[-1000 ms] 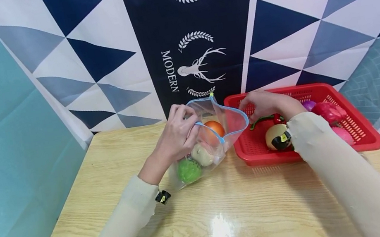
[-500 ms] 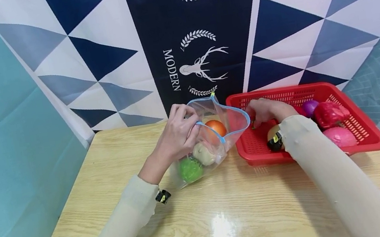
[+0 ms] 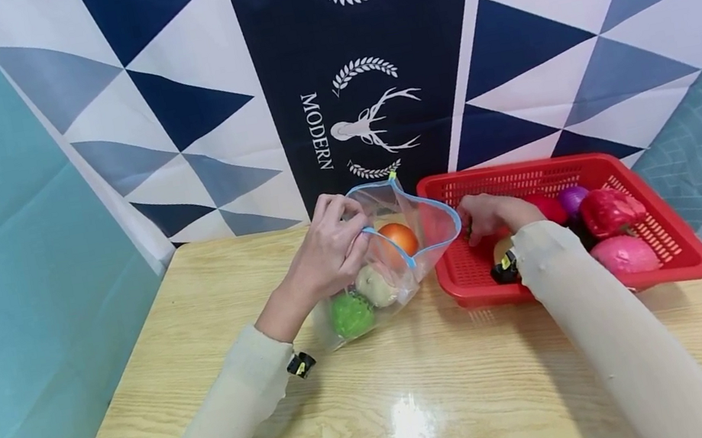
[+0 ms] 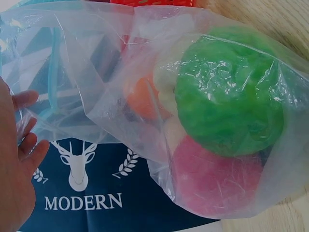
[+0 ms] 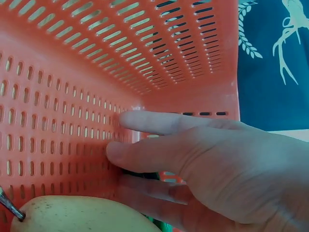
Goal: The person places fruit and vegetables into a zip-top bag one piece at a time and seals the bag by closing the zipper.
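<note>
My left hand (image 3: 331,245) pinches the rim of a clear zip bag (image 3: 425,226), whose blue-edged mouth gapes toward the red basket (image 3: 696,260). Inside the bag are an orange ball-like fruit (image 3: 399,240), a pale round one (image 3: 374,285), a bumpy green one (image 3: 351,314) and, in the left wrist view, a pink one (image 4: 212,181). My right hand (image 3: 490,215) is down in the basket's left end. Its thumb and fingers close round a slender green pepper (image 5: 140,174), mostly hidden by them. A yellow pear (image 5: 82,215) lies just beside the hand.
At the basket's right end lie a crinkled red vegetable (image 3: 611,210), a purple ball (image 3: 573,199) and a pink fruit (image 3: 625,256). The wooden table (image 3: 329,424) meets a patterned cloth (image 3: 363,39) behind the bag and basket.
My right hand has moved down and slightly left in the basket, and its fingers have drawn together over the green pepper. The left hand and bag stay nearly where they were.
</note>
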Tool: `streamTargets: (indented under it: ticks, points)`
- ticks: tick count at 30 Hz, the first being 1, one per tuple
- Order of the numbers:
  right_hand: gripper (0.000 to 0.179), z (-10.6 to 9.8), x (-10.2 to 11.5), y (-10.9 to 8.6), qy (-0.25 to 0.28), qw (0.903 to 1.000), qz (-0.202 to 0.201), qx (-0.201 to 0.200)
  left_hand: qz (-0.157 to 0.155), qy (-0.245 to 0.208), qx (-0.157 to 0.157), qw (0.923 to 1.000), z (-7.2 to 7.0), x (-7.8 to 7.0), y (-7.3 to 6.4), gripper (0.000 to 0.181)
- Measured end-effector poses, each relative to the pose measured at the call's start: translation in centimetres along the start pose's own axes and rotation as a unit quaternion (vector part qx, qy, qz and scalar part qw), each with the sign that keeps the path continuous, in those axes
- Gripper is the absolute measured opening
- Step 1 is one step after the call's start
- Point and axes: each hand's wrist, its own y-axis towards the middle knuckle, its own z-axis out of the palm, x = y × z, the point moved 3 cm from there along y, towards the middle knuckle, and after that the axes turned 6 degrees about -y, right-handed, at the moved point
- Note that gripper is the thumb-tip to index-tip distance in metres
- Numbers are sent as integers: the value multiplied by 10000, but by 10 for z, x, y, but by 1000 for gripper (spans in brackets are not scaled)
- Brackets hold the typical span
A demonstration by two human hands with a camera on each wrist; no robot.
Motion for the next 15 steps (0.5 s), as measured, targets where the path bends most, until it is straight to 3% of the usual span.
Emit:
streamTargets:
  ticks: [9, 12, 15]
  points:
    - [12, -2, 1, -4, 208, 9994, 167, 219, 7, -3, 6, 10000, 0, -1, -1, 26]
    - [11, -1, -6, 5, 158, 9996, 141, 190, 7, -12, 2, 10000, 0, -1, -1, 26]
    - [12, 4, -27, 28, -167, 9999, 22, -30, 32, 6, -5, 10000, 0, -1, -2, 26]
